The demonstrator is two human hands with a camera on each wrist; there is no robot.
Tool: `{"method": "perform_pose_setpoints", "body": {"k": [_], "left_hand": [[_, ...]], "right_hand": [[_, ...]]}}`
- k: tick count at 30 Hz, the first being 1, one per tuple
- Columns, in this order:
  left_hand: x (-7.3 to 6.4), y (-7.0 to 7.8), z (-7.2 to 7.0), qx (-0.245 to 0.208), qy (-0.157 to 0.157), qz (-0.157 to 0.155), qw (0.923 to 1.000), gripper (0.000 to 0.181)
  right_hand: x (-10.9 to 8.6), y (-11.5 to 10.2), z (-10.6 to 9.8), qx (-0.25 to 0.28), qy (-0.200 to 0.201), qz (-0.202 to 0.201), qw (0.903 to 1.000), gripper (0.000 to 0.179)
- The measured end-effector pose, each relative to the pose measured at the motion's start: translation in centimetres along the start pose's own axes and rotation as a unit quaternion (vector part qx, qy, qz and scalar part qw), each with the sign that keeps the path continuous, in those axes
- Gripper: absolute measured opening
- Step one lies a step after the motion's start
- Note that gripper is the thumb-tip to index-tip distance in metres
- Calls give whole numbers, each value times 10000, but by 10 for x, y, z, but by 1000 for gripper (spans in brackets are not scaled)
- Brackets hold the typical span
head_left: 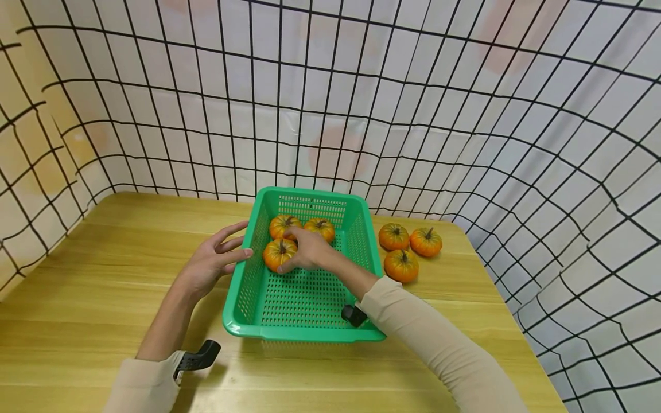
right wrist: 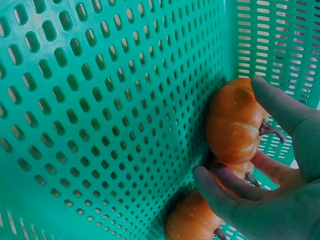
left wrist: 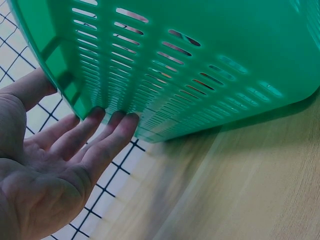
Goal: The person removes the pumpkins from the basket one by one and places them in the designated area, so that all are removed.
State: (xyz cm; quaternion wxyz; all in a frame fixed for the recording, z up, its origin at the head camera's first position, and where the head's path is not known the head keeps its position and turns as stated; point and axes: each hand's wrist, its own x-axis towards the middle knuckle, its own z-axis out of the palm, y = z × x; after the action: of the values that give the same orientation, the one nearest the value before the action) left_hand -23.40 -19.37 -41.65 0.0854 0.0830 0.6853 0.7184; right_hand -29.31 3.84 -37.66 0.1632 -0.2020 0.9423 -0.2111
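A green plastic basket (head_left: 310,334) with slotted walls stands on the wooden table. My left hand (head_left: 209,261) is at its left wall; the thumb hooks over the rim and the fingertips touch the outer side, as the left wrist view also shows. Inside the basket, my right hand (head_left: 310,250) grips a small orange pumpkin (right wrist: 232,122), thumb on one side and fingers on the other. Two more pumpkins sit behind it, one at the back left (head_left: 279,225) and another beside it (head_left: 321,228). The right fingers partly cover these in the right wrist view.
Three more small pumpkins stand in a cluster on the table right of the basket: one at the back (head_left: 392,236), one at the right (head_left: 426,242), one in front (head_left: 401,267). A black wire grid (head_left: 320,109) with pale sheeting behind it encloses the table's back and sides.
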Motion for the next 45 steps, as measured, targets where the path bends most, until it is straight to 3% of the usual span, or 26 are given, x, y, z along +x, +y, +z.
{"method": "perform_pose_setpoints", "body": {"k": [14, 45], "left_hand": [[-1, 0, 0, -28, -8, -5, 10000, 76], [-1, 1, 1, -32, -38, -5, 10000, 75]], "right_hand": [[-2, 0, 1, 9, 80, -117, 9999, 84], [-4, 0, 3, 63, 165, 22, 9998, 79]]}}
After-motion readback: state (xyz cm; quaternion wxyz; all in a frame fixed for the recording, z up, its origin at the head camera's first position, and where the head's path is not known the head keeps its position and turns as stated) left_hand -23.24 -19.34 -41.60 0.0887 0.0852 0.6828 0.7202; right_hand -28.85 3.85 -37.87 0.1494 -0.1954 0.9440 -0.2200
